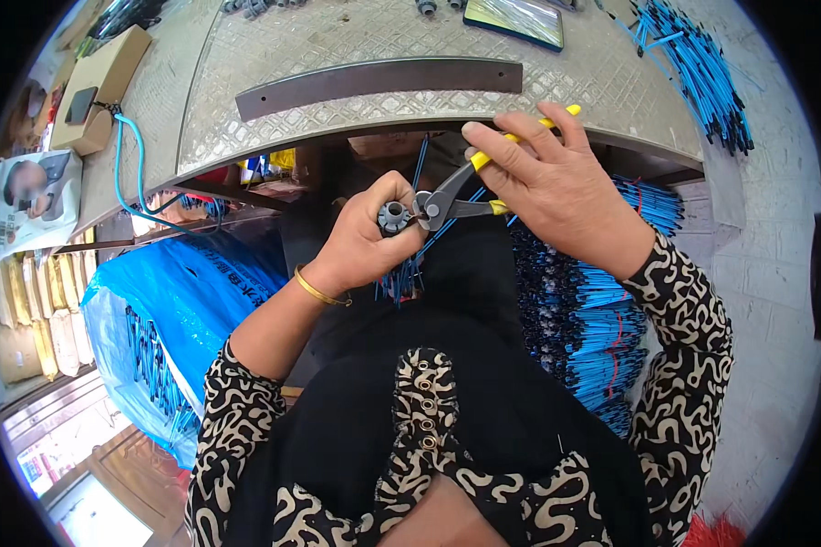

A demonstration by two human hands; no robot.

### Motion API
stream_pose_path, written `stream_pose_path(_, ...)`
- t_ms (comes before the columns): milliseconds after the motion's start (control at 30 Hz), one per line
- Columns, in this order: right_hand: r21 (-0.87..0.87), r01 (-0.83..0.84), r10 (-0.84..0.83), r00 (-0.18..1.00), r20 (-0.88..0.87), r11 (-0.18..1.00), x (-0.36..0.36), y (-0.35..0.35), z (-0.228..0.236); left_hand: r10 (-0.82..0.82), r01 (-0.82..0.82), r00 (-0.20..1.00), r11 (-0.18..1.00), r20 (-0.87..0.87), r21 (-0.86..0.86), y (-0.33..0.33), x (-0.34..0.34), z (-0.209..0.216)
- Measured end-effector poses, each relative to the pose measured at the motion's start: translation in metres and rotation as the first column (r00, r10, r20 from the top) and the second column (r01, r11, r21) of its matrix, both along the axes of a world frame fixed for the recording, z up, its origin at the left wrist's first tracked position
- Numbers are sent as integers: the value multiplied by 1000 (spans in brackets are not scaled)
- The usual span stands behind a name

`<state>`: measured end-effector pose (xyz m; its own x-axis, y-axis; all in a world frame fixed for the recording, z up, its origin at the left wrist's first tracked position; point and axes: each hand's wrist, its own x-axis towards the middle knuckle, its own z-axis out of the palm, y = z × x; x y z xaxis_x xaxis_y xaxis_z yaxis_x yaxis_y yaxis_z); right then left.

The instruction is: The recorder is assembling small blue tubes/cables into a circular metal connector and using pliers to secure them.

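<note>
My left hand (371, 226) is closed around a grey ribbed round plastic fitting (393, 217) with a hole in its end. Yellow-handled pliers (442, 202) are in my right hand (556, 182), their handles spread apart. My fingers lie over the upper handle, and the lower one reaches toward my palm. The dark jaws meet the fitting's side beside my left fingertips; what lies between them is too small to make out. Behind and below my hands, a few thin blue rods (420, 166) show against the dark cloth over my lap.
Ahead, a dark curved strip (379, 89) lies on the patterned worktable (337, 41) near its edge. Bundled blue rods (693, 64) with black tips rest at the table's right, and more bundles (602, 310) are stacked beside me. A blue plastic bag (192, 292) of rods stands left.
</note>
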<state>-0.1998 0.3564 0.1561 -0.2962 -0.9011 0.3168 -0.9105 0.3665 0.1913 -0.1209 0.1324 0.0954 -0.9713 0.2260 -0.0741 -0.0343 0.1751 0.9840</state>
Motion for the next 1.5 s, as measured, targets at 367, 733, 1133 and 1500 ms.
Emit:
stream_pose_path(367,-26,-57,58,997,48,998,-5,0,-8,-18,18,1000,999,9,41,0,1,-2)
stream_pose_path(733,40,-79,66,965,255,996,0,10,-15,-31,30,999,998,-14,-50,-6,3,6)
stream_pose_path(1133,-148,-43,34,-877,480,988,26,15,-55,-145,147,988,988,-56,44,-13,9,13)
stream_pose_path(1500,-289,21,123,-933,339,957,34,24,-72,-187,188,982,980,-23,58,-20,2,23)
